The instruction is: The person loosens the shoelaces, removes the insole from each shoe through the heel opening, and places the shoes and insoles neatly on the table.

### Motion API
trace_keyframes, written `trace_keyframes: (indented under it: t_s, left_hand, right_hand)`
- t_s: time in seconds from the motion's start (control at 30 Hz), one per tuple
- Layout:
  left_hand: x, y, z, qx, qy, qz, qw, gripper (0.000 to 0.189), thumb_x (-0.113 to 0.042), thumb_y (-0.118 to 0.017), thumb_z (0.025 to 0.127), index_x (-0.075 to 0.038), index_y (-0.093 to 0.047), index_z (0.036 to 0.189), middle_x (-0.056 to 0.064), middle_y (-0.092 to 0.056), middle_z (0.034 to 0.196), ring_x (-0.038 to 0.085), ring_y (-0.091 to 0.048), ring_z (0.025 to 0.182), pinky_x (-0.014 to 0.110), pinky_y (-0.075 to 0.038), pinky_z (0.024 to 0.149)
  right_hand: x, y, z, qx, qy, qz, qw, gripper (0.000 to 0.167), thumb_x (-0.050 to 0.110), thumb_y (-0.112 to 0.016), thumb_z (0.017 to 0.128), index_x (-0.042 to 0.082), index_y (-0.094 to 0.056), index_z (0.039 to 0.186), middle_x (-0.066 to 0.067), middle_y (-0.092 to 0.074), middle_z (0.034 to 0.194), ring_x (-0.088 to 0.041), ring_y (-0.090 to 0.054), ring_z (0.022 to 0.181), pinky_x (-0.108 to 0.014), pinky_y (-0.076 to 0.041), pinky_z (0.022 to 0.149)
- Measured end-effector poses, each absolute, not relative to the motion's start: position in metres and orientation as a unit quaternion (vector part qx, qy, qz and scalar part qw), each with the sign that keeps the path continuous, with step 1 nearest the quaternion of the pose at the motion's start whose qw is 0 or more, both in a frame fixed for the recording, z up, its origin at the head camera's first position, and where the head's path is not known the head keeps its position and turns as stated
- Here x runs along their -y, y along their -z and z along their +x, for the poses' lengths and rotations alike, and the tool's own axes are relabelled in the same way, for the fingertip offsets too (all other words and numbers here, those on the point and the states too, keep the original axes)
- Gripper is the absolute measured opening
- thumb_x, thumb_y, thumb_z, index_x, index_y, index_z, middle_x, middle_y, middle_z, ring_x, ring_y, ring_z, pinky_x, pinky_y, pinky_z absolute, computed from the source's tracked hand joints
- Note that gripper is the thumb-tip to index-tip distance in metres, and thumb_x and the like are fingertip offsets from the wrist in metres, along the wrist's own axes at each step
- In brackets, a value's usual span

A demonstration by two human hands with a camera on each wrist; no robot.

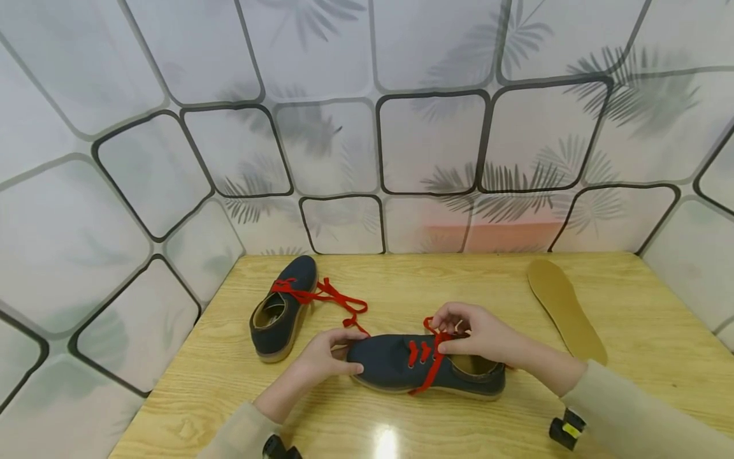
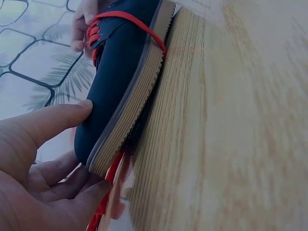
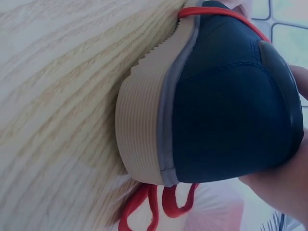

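A navy shoe [image 1: 381,360] with a ribbed tan sole lies on its sole in front of me, toe to the left. My left hand [image 1: 327,357] grips its toe, thumb on the upper and fingers around the far side, as the left wrist view shows too. At the lacing, beside the shoe's opening, my right hand [image 1: 478,331] has curled fingers pinching the red shoelace [image 1: 434,370]; the exact pinch point is partly hidden. One length of lace hangs down over the near side. In the right wrist view the navy heel [image 3: 226,130] hides most of that hand.
A second navy shoe [image 1: 271,338] stands at the back left, its red laces [image 1: 338,296] trailing right across the table. A tan insole [image 1: 564,309] lies at the right, behind my right forearm. Patterned walls [image 1: 430,140] border the wooden table [image 1: 447,280] at the back and sides.
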State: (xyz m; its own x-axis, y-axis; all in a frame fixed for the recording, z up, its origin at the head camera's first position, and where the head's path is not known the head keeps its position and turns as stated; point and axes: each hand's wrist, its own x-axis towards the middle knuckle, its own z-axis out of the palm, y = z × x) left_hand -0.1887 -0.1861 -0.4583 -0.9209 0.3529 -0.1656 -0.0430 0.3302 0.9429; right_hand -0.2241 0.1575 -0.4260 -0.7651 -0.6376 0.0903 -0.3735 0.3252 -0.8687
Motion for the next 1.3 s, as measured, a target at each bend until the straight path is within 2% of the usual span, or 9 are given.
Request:
trace_keyframes:
  t_s: [0.13,0.33,0.5,0.63,0.73,1.03,1.3]
  left_hand:
    - [0.1862,0.4583,-0.189,-0.797,-0.57,0.1,0.173,0.056,0.002,-0.082,0.09,0.002,-0.064,0.142,0.027,-0.058,0.15,0.048,-0.053,0.144,0.045,-0.057,0.113]
    - [0.1852,0.4582,-0.1892,-0.799,-0.568,0.102,0.172,0.055,0.002,-0.083,0.09,0.003,-0.064,0.142,0.026,-0.059,0.149,0.047,-0.055,0.143,0.045,-0.057,0.112]
    - [0.185,0.4573,-0.1892,-0.8,-0.566,0.105,0.171,0.056,0.002,-0.082,0.09,0.004,-0.063,0.143,0.027,-0.058,0.149,0.047,-0.054,0.143,0.045,-0.057,0.113]
    - [0.1864,0.4579,-0.1899,-0.799,-0.567,0.104,0.171,0.056,0.002,-0.082,0.09,0.003,-0.063,0.143,0.026,-0.057,0.15,0.047,-0.053,0.144,0.046,-0.056,0.114]
    - [0.1873,0.4588,-0.1904,-0.8,-0.566,0.104,0.17,0.056,0.001,-0.082,0.091,0.003,-0.063,0.143,0.026,-0.057,0.15,0.047,-0.053,0.144,0.046,-0.056,0.114]
    - [0.1872,0.459,-0.1901,-0.799,-0.567,0.106,0.171,0.056,0.002,-0.082,0.09,0.003,-0.063,0.143,0.026,-0.058,0.149,0.047,-0.054,0.143,0.045,-0.056,0.114]
    - [0.1869,0.4585,-0.1893,-0.801,-0.565,0.102,0.171,0.056,0.001,-0.082,0.09,0.002,-0.063,0.143,0.026,-0.058,0.149,0.047,-0.054,0.143,0.046,-0.057,0.113]
  right_hand:
    - [-0.1605,0.4268,-0.2252,-0.795,0.49,-0.328,0.141,0.021,0.006,-0.077,0.095,0.001,-0.068,0.114,-0.011,-0.064,0.104,-0.013,-0.057,0.088,-0.024,-0.052,0.074]
    - [-0.1605,0.4282,-0.2247,-0.799,0.472,-0.359,0.105,0.019,-0.001,-0.073,0.095,0.008,-0.072,0.111,-0.01,-0.068,0.107,-0.013,-0.058,0.089,-0.024,-0.053,0.074]
    - [-0.1591,0.4278,-0.2233,-0.801,0.451,-0.386,0.078,0.019,0.002,-0.071,0.099,0.017,-0.076,0.111,-0.006,-0.07,0.109,-0.012,-0.055,0.088,-0.024,-0.051,0.075]
    - [-0.1585,0.4278,-0.2238,-0.797,0.461,-0.385,0.067,0.01,0.005,-0.072,0.1,0.014,-0.076,0.102,-0.007,-0.068,0.103,-0.01,-0.055,0.081,-0.022,-0.048,0.067]
    - [-0.1579,0.4275,-0.2239,-0.795,0.472,-0.376,0.07,0.009,0.005,-0.072,0.1,0.014,-0.075,0.098,-0.007,-0.067,0.1,-0.01,-0.056,0.078,-0.022,-0.048,0.064]
    - [-0.1536,0.4296,-0.2209,-0.77,0.478,-0.42,0.044,0.013,0.003,-0.073,0.099,0.016,-0.076,0.099,-0.004,-0.067,0.095,-0.014,-0.05,0.073,-0.025,-0.047,0.061]
    - [-0.1521,0.4304,-0.2196,-0.791,0.473,-0.383,0.06,0.004,0.013,-0.078,0.098,0.013,-0.076,0.094,-0.003,-0.065,0.087,-0.007,-0.055,0.072,-0.021,-0.049,0.059]
